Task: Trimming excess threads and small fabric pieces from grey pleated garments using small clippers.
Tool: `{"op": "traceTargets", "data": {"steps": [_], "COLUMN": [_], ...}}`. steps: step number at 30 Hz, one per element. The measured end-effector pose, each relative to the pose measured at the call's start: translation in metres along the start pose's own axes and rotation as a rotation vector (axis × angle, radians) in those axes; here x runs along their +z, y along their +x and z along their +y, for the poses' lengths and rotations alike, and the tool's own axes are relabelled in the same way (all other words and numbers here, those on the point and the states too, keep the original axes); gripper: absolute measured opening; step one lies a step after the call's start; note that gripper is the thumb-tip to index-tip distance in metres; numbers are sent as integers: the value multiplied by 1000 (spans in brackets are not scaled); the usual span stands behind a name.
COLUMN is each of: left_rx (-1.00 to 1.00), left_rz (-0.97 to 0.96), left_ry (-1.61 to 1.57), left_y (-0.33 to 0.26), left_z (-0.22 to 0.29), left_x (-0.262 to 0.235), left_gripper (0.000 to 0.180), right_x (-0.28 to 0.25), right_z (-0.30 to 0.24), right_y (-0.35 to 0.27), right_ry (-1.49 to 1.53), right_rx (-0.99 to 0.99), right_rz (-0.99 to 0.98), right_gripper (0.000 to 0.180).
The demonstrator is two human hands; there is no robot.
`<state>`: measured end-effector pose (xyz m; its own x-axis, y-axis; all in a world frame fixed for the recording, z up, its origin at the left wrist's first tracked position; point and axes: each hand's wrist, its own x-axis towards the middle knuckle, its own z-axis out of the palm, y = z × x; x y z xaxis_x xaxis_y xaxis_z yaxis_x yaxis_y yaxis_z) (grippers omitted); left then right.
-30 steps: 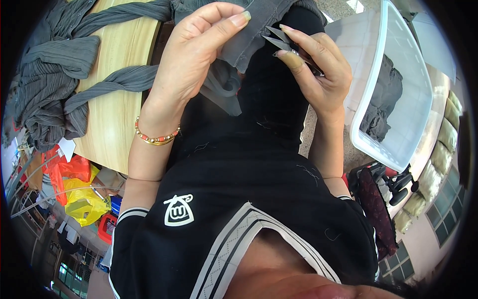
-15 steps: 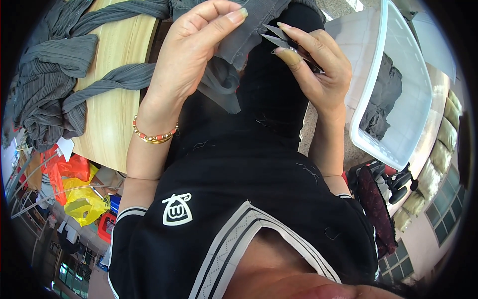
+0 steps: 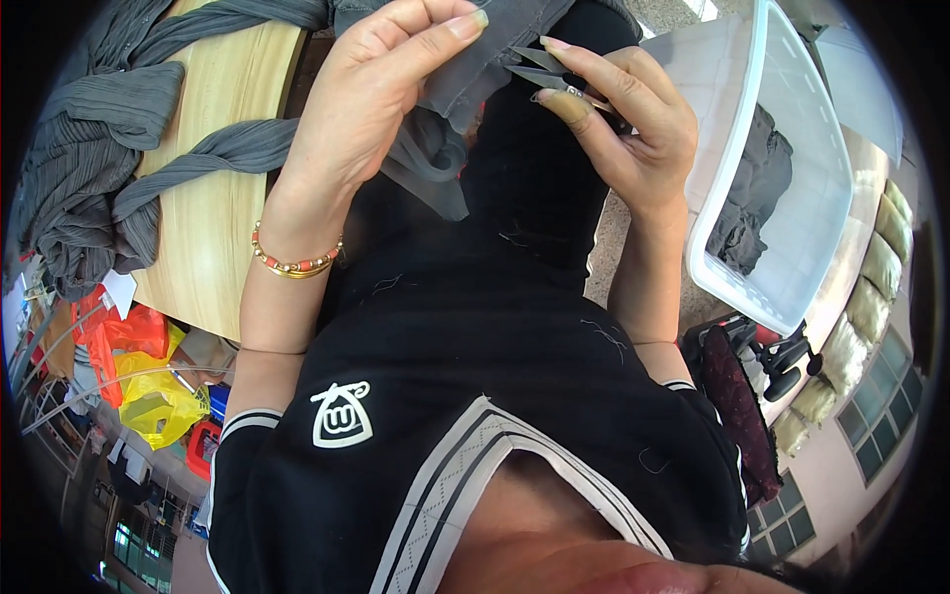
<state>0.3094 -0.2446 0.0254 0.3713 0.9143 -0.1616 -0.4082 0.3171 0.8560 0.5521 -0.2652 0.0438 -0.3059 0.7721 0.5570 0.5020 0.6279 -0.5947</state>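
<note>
Between the fingers of my left hand point(image 3: 381, 89) is pinched a piece of dark grey fabric point(image 3: 485, 59), its edge hanging over my lap. Below it dangles a thinner, sheer grey strip point(image 3: 430, 163) with a curled end. My right hand point(image 3: 633, 119) grips small thread snips point(image 3: 546, 69) between thumb and fingers. Their two pointed blades are spread apart and face the fabric's right edge. The thumb of that hand has a tan covering on it. Whether the blades touch the cloth I cannot tell.
On the left, ribbed grey garments point(image 3: 89, 188) lie over a pale wooden tabletop point(image 3: 203, 238). At the right stands a white plastic bin point(image 3: 821, 198) with grey cloth inside. Red and yellow plastic bags point(image 3: 163, 401) are at the lower left, and a dark maroon cushion point(image 3: 737, 416) at the lower right.
The whole view has shifted slightly, so most things sit a little further left. Both hands keep their hold, and the snips' blades stay apart near the fabric edge.
</note>
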Motion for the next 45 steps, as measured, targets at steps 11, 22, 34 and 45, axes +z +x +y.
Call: {"op": "traceTargets", "data": {"steps": [11,22,34,45], "left_rx": [-25,-31,53,263], "left_rz": [-17,-44,61,-10], "left_ry": [-40,-113,-100,155], "left_y": [0,-2,-2,-10], "left_z": [-1,6,7,5], "left_x": [0,13,24,38], "left_gripper": [22,17,16,14], "right_x": [8,14,13,23], "right_z": [2,-2,-24,-34], "right_y": [-2,-1,5,15], "right_ry": [128,222,243,541], "right_rx": [43,60,380,697], "right_rz": [17,65,185,99], "right_gripper": [39,33,34,21]}}
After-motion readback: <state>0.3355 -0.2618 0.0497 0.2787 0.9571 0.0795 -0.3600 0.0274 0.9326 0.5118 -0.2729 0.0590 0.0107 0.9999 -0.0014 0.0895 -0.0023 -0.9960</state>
